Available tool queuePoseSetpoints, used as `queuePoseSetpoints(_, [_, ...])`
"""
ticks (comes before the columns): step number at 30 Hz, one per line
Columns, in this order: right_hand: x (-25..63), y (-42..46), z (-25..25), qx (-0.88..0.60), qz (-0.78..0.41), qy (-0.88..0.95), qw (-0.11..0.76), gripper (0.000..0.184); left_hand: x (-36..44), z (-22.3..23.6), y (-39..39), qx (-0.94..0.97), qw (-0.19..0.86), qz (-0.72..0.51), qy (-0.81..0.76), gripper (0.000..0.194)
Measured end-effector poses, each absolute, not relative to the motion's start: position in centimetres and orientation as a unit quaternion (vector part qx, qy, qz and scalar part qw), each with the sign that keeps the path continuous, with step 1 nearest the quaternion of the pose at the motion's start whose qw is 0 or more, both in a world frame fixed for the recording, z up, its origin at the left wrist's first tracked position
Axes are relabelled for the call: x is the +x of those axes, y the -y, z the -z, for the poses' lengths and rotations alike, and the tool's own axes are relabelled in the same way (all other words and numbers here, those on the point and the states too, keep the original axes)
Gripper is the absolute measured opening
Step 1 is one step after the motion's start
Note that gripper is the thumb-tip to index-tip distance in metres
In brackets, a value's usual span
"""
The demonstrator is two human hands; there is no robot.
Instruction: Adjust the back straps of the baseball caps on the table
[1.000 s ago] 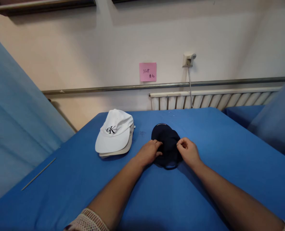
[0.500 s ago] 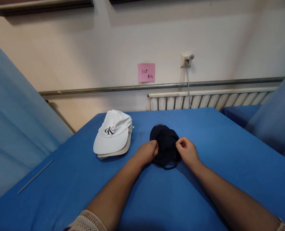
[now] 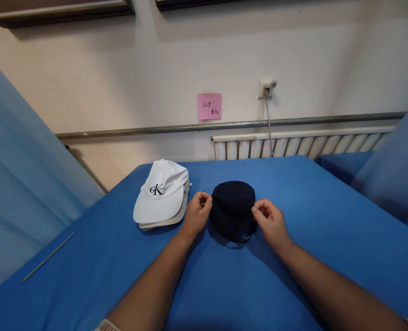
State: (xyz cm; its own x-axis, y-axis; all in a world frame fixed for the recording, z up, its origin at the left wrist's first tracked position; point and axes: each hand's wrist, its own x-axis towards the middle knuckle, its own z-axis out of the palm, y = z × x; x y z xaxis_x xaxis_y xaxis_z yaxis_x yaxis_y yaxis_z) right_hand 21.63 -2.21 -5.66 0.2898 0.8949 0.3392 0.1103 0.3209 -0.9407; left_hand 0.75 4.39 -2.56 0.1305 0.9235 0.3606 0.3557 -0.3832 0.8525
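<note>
A dark navy cap (image 3: pixel 232 209) lies on the blue-covered table (image 3: pixel 224 285) in front of me. My left hand (image 3: pixel 197 212) pinches its left edge with curled fingers. My right hand (image 3: pixel 269 220) pinches its right edge the same way. The cap is spread wide between the two hands, with its back strap loop showing at the near side. To the left, a white cap with a black logo (image 3: pixel 161 195) rests on top of a beige cap (image 3: pixel 171 219).
A thin stick (image 3: pixel 48 256) lies near the table's left edge. Blue cloth hangs at the far left and right. Behind the table are a white radiator (image 3: pixel 300 143), a metal rail, a pink sticky note (image 3: pixel 209 106) and a wall socket with a cable.
Both hands have pulled outward, the left one more, and the navy cap is now spread wider and flatter than before. The white cap stack has not moved.
</note>
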Motion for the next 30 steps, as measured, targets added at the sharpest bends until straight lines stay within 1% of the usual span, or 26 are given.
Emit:
queuePoseSetpoints(2, [21.5,2.7,5.2,-0.479,-0.327,0.497,0.645,0.013,0.1,2.0,-4.6,0.693,0.327,-0.451,-0.457,0.014])
queuePoseSetpoints(4, [21.4,2.7,5.1,-0.477,-0.334,0.489,0.65,0.013,-0.6,1.6,-4.8,0.719,0.338,-0.402,-0.456,0.014])
queuePoseSetpoints(6, [21.3,2.3,5.4,-0.487,-0.337,0.481,0.646,0.014,-1.2,1.2,-4.8,0.754,0.328,-0.342,-0.456,0.011])
queuePoseSetpoints(8, [21.3,1.9,5.8,-0.498,-0.338,0.476,0.642,0.015,-1.5,0.9,-4.6,0.779,0.299,-0.311,-0.454,0.01])
queuePoseSetpoints(12, [21.1,1.6,6.2,-0.494,-0.338,0.485,0.637,0.015,-0.8,0.2,-3.4,0.812,0.224,-0.335,-0.422,0.016])
queuePoseSetpoints(14, [21.0,1.9,6.2,-0.489,-0.334,0.499,0.632,0.014,-0.2,-0.1,-2.7,0.836,0.192,-0.322,-0.401,0.017])
queuePoseSetpoints(18, [20.8,2.2,6.4,-0.489,-0.315,0.526,0.62,0.013,0.8,-0.3,-2.0,0.866,0.144,-0.267,-0.397,0.012])
queuePoseSetpoints(20, [20.8,2.2,6.5,-0.492,-0.3,0.542,0.612,0.012,0.9,-0.4,-2.0,0.86,0.157,-0.277,-0.399,0.015])
queuePoseSetpoints(21, [20.9,2.1,6.6,-0.494,-0.288,0.558,0.601,0.011,0.8,-0.5,-2.1,0.849,0.181,-0.294,-0.4,0.016])
queuePoseSetpoints(24, [21.1,2.2,6.6,-0.496,-0.242,0.626,0.552,0.007,0.3,-0.5,-2.5,0.792,0.304,-0.345,-0.402,0.02])
queuePoseSetpoints(26, [21.2,2.4,6.4,-0.489,-0.216,0.654,0.535,0.006,0.0,-0.3,-2.8,0.759,0.356,-0.36,-0.41,0.021])
queuePoseSetpoints(28, [21.1,2.7,6.1,-0.48,-0.2,0.664,0.538,0.007,0.0,-0.2,-2.9,0.743,0.346,-0.381,-0.428,0.02])
queuePoseSetpoints(30, [20.9,3.0,5.8,-0.469,-0.191,0.673,0.539,0.007,0.1,-0.2,-2.7,0.741,0.295,-0.405,-0.446,0.02])
